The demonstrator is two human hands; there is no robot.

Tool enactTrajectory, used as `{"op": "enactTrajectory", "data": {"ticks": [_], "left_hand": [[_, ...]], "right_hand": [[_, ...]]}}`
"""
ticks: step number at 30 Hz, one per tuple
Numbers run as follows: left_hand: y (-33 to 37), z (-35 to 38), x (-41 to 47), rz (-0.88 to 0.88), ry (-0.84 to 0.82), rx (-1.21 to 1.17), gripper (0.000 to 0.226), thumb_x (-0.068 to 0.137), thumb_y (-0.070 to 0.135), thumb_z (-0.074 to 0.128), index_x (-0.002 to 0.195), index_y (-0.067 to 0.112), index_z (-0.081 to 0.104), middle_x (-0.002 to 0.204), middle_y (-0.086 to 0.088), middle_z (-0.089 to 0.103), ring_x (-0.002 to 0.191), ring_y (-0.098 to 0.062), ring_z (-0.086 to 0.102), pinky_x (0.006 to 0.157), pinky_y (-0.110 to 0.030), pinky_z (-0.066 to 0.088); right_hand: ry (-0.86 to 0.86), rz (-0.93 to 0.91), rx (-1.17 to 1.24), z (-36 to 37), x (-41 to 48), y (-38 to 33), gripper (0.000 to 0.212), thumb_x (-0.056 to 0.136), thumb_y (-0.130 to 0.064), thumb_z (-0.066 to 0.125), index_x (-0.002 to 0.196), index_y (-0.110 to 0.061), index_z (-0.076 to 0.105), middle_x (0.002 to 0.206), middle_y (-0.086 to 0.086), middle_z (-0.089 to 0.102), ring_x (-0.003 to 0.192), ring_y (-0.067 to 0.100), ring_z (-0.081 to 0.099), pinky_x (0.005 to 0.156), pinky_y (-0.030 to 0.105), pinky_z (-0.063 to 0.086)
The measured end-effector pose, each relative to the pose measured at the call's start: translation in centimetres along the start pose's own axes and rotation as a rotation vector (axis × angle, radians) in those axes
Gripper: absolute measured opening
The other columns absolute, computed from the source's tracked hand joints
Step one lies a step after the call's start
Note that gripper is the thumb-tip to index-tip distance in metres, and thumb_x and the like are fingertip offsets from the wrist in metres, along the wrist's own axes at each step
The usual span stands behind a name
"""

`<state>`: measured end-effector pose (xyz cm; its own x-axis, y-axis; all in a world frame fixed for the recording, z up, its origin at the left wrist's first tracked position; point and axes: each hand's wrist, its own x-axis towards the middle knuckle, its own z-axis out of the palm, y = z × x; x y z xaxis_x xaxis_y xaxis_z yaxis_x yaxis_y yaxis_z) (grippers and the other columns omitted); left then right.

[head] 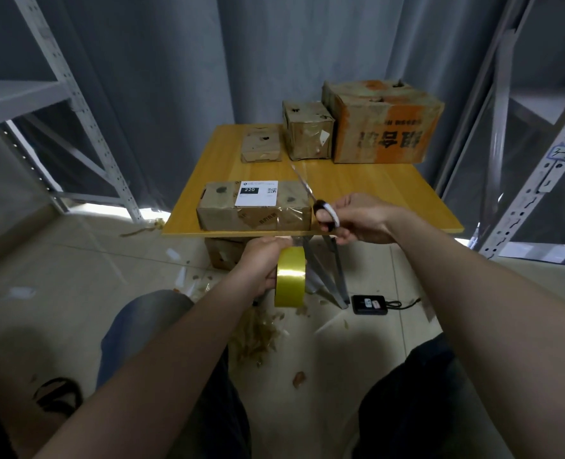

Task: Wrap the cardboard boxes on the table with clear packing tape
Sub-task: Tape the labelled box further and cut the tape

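We see a dim room in cool grey light. The table (374, 193) is the brightest surface. White daylight leaks in low under the curtain (175, 77). The tape roll (290, 276) carries a soft sheen, and the blades of the scissors (322, 207) are slightly blurred. The wide lens bends the shelf frames (75, 104) at the edges and stretches everything close to us.

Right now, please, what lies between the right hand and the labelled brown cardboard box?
The head view shows long-bladed metal scissors, gripped by the right hand.

On the table (374, 193), the labelled box (254, 207) lies at the near edge, with three boxes (307, 134) in a row behind it.
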<state>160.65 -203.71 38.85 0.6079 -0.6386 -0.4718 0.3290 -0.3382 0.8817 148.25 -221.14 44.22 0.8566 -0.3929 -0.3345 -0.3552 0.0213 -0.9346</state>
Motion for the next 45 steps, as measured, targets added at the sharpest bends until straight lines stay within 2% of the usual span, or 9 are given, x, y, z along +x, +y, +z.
{"op": "enactTrajectory", "data": {"ticks": [2, 5, 10, 15, 22, 31, 35, 40, 45], "left_hand": [[0.2, 0.2, -0.4, 0.011, 0.014, -0.027, 0.018, 0.098, 0.02, 0.068, 0.116, 0.019, 0.071, 0.104, -0.018, 0.077, 0.085, -0.03, 0.078, 0.054, -0.031, 0.059], [0.7, 0.3, -1.2, 0.017, 0.007, -0.058, 0.015, 0.1, 0.015, 0.066, 0.114, 0.015, 0.068, 0.098, -0.021, 0.077, 0.055, -0.021, 0.074, 0.041, -0.025, 0.051], [0.9, 0.5, -1.6, 0.035, 0.016, -0.061, 0.021, 0.103, 0.016, 0.062, 0.122, 0.011, 0.066, 0.096, -0.021, 0.076, 0.049, -0.019, 0.071, 0.039, -0.024, 0.05], [1.0, 0.5, -1.8, 0.036, 0.024, -0.055, 0.02, 0.101, 0.015, 0.063, 0.122, 0.013, 0.066, 0.088, -0.017, 0.075, 0.046, -0.016, 0.07, 0.037, -0.022, 0.048], [0.8, 0.6, -1.6, 0.052, 0.02, -0.049, 0.023, 0.1, 0.013, 0.065, 0.123, 0.01, 0.068, 0.092, -0.02, 0.076, 0.048, -0.018, 0.071, 0.038, -0.022, 0.048], [1.0, 0.7, -2.2, 0.065, 0.045, 0.001, 0.018, 0.101, 0.012, 0.064, 0.118, 0.006, 0.068, 0.079, -0.011, 0.067, 0.034, -0.009, 0.06, 0.031, -0.018, 0.04], [1.0, 0.4, -1.8, 0.05, 0.038, -0.004, 0.022, 0.099, 0.015, 0.067, 0.12, 0.009, 0.07, 0.086, -0.013, 0.071, 0.038, -0.011, 0.064, 0.033, -0.019, 0.044], [1.0, 0.3, -1.6, 0.046, 0.033, 0.01, 0.02, 0.099, 0.016, 0.068, 0.119, 0.011, 0.068, 0.086, -0.012, 0.07, 0.036, -0.01, 0.063, 0.033, -0.019, 0.043], [0.9, 0.2, -1.2, 0.035, 0.027, 0.004, 0.018, 0.099, 0.016, 0.067, 0.117, 0.013, 0.068, 0.092, -0.015, 0.073, 0.039, -0.011, 0.065, 0.034, -0.019, 0.044]], "right_hand": [[-0.063, 0.099, -0.11, -0.6, -0.4, 0.4, 0.028, 0.073, -0.02, 0.084, 0.092, -0.004, 0.072, 0.076, 0.009, 0.065, 0.062, 0.012, 0.059, 0.069, 0.03, 0.065], [-0.123, 0.165, -0.258, -1.7, -0.8, 1.1, 0.029, 0.069, -0.017, 0.089, 0.09, -0.009, 0.071, 0.084, 0.011, 0.061, 0.077, 0.018, 0.062, 0.083, 0.039, 0.064], [-0.115, 0.299, -0.434, -2.7, -1.4, 2.2, 0.054, 0.059, -0.022, 0.096, 0.099, -0.008, 0.062, 0.087, 0.015, 0.056, 0.07, 0.019, 0.059, 0.093, 0.051, 0.061], [-0.027, 0.326, -0.465, -2.7, -1.6, 2.8, 0.05, 0.071, -0.01, 0.094, 0.107, -0.006, 0.059, 0.1, 0.02, 0.054, 0.067, 0.021, 0.059, 0.09, 0.053, 0.062], [-0.065, 0.257, -0.5, -1.3, -0.6, 1.5, 0.041, 0.073, -0.017, 0.093, 0.102, -0.006, 0.065, 0.097, 0.02, 0.057, 0.07, 0.02, 0.062, 0.093, 0.053, 0.061], [-0.028, 0.229, -0.543, 0.5, 0.5, 0.0, 0.037, 0.077, -0.016, 0.091, 0.102, 0.001, 0.069, 0.067, 0.011, 0.062, 0.056, 0.015, 0.066, 0.067, 0.035, 0.065], [-0.002, 0.205, -0.588, 0.4, 0.8, -0.1, 0.045, 0.076, -0.02, 0.092, 0.106, 0.006, 0.069, 0.052, 0.001, 0.059, 0.05, 0.011, 0.06, 0.06, 0.03, 0.061], [-0.031, 0.196, -0.649, 0.1, 0.9, -0.4, 0.04, 0.077, -0.026, 0.091, 0.098, 0.002, 0.072, 0.055, 0.006, 0.052, 0.048, 0.012, 0.052, 0.057, 0.028, 0.06], [-0.042, 0.201, -0.679, 0.1, 1.0, -0.4, 0.038, 0.075, -0.03, 0.092, 0.088, -0.001, 0.072, 0.058, 0.005, 0.057, 0.048, 0.012, 0.052, 0.058, 0.03, 0.06]]}}
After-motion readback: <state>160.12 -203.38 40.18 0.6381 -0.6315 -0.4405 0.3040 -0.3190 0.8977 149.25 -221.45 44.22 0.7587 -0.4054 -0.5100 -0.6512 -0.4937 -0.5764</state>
